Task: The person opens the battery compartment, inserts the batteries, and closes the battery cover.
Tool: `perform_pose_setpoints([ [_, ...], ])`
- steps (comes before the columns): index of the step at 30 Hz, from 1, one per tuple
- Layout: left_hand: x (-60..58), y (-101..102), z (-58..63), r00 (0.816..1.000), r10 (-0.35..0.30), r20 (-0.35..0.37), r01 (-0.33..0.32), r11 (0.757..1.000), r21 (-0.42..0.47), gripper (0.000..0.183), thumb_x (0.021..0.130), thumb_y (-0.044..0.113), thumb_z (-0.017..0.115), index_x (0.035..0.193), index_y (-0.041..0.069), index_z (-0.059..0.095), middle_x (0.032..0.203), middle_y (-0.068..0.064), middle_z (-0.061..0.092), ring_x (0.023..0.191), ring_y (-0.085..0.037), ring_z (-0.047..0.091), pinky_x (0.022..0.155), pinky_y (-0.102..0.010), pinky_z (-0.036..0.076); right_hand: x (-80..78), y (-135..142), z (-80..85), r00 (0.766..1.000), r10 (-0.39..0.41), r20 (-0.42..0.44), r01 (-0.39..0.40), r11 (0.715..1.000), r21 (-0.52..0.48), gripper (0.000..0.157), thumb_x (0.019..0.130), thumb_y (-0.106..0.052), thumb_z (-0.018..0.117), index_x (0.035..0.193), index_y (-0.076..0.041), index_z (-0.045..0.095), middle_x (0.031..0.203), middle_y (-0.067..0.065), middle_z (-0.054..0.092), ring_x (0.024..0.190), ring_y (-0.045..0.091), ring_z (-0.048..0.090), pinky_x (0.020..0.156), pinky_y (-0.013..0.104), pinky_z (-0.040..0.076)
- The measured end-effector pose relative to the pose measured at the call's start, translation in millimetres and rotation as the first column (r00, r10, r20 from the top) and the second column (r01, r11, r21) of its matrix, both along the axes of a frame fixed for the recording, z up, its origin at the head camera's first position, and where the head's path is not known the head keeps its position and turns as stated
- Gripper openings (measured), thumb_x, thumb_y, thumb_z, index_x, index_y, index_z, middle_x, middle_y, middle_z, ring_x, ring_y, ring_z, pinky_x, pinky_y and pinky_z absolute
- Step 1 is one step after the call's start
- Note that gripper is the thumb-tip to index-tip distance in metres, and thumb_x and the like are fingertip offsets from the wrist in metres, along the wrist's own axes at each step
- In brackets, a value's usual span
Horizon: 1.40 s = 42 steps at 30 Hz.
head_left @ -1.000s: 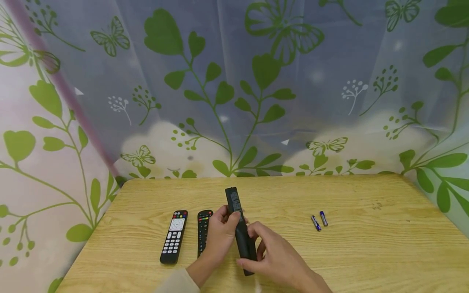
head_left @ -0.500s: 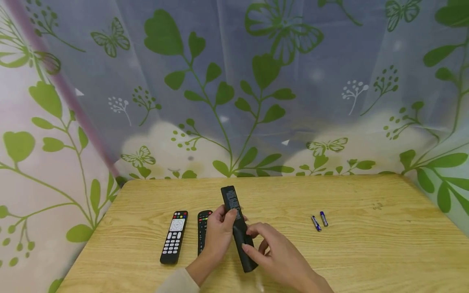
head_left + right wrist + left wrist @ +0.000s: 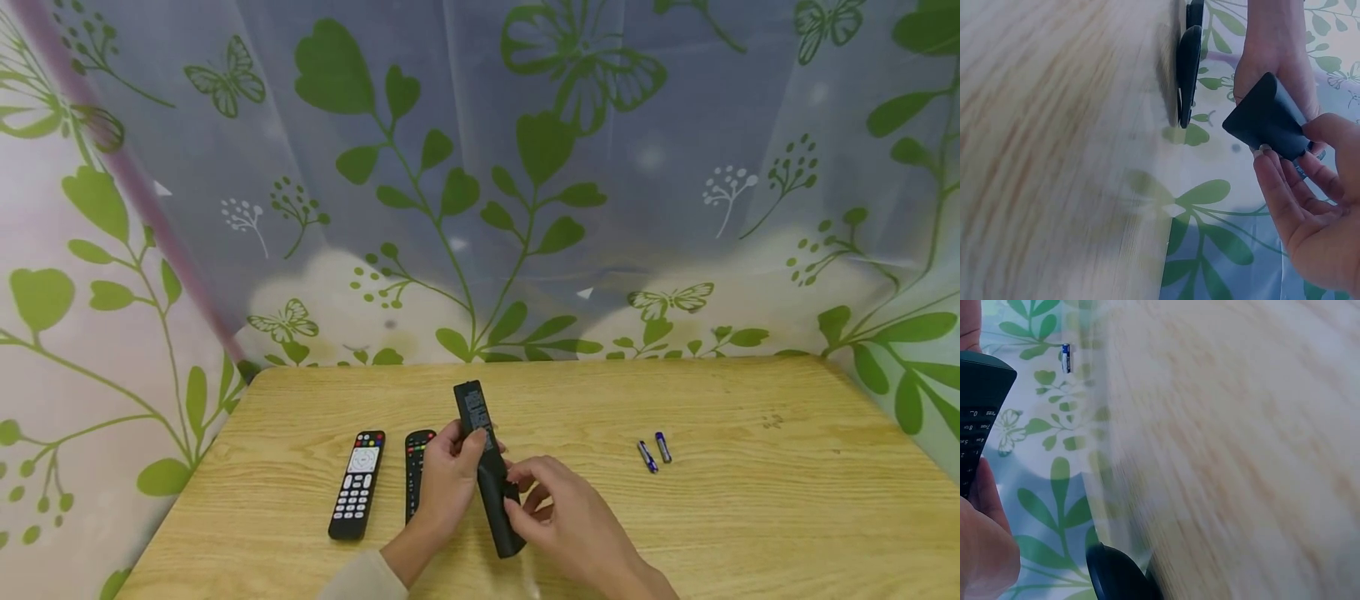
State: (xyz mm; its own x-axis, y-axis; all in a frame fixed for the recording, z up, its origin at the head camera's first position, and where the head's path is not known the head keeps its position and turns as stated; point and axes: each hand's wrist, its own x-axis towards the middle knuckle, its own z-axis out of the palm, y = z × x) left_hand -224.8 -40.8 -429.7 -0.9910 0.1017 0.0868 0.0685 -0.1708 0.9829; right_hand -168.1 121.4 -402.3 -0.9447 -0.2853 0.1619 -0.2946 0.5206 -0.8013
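Observation:
My left hand (image 3: 450, 471) grips a black remote control (image 3: 498, 517) around its middle, thumb across the printed label on its back. The back faces up, and the remote slants with its lower end to the right. My right hand (image 3: 562, 521) holds the lower half by its right edge, thumb and fingertips bent against it. In the right wrist view, the right thumb and fingers (image 3: 1285, 206) curl around the end of the remote (image 3: 1266, 119). Rows of buttons show on its underside in the left wrist view, where the remote (image 3: 982, 387) is partly cut off.
Left on the wooden table (image 3: 750, 517) lies a black remote with white buttons (image 3: 356, 487). Another dark remote (image 3: 415, 475) lies beside it, partly hidden by my left hand. Two small blue-and-silver batteries (image 3: 655, 452) lie to the right. A leaf-patterned cloth (image 3: 480, 208) hangs behind.
The held remote has rolled so more of its back faces up, and its top end has shifted slightly left. My right thumb has moved from its bottom end up to its right edge.

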Motion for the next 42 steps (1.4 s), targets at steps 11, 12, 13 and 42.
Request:
perform_pose_setpoints([
  [11,-0.7,-1.8,-3.6,1.0,-0.012,-0.026,0.011,1.0,-0.022,0.033,0.097,0.016,0.051,0.115,-0.012,0.052,0.089,-0.02,0.065,0.078,-0.033,0.067,0.071,-0.036,0.059,-1.2,12.1,3.5,0.989,-0.126,0.077,0.138,0.975,-0.176,0.017,0.087,-0.015,0.071,0.102,-0.013,0.063,0.097,0.003,0.059,0.078,0.012,0.061,0.066,0.025,0.056],
  [12,-0.6,-2.0,-3.9,1.0,-0.017,-0.023,0.016,1.0,-0.019,0.034,0.098,0.016,0.05,0.116,-0.013,0.051,0.09,-0.02,0.065,0.078,-0.033,0.067,0.071,-0.036,0.059,-2.0,15.8,4.3,0.986,-0.143,0.084,0.155,0.973,-0.171,0.017,0.087,-0.014,0.071,0.102,-0.014,0.063,0.096,0.002,0.059,0.078,0.012,0.061,0.067,0.024,0.056],
  [13,-0.8,-2.1,-4.0,1.0,-0.02,-0.021,0.02,1.0,-0.016,0.034,0.098,0.016,0.05,0.116,-0.013,0.051,0.091,-0.021,0.064,0.078,-0.033,0.067,0.072,-0.037,0.059,-3.1,20.1,5.0,0.983,-0.161,0.093,0.174,0.97,-0.169,0.018,0.087,-0.013,0.072,0.102,-0.014,0.063,0.096,0.002,0.059,0.078,0.013,0.061,0.067,0.025,0.056],
  [42,-3.1,-3.8,-4.1,1.0,-0.008,0.0,0.008,0.999,-0.053,0.036,0.099,0.021,0.05,0.121,-0.008,0.051,0.095,-0.023,0.064,0.078,-0.032,0.068,0.072,-0.035,0.059,-31.9,200.9,-10.5,0.913,-0.407,0.006,0.386,0.871,0.305,0.049,0.096,-0.04,0.056,0.123,0.001,0.057,0.107,0.018,0.061,0.092,0.036,0.063,0.061,0.039,0.055],
])
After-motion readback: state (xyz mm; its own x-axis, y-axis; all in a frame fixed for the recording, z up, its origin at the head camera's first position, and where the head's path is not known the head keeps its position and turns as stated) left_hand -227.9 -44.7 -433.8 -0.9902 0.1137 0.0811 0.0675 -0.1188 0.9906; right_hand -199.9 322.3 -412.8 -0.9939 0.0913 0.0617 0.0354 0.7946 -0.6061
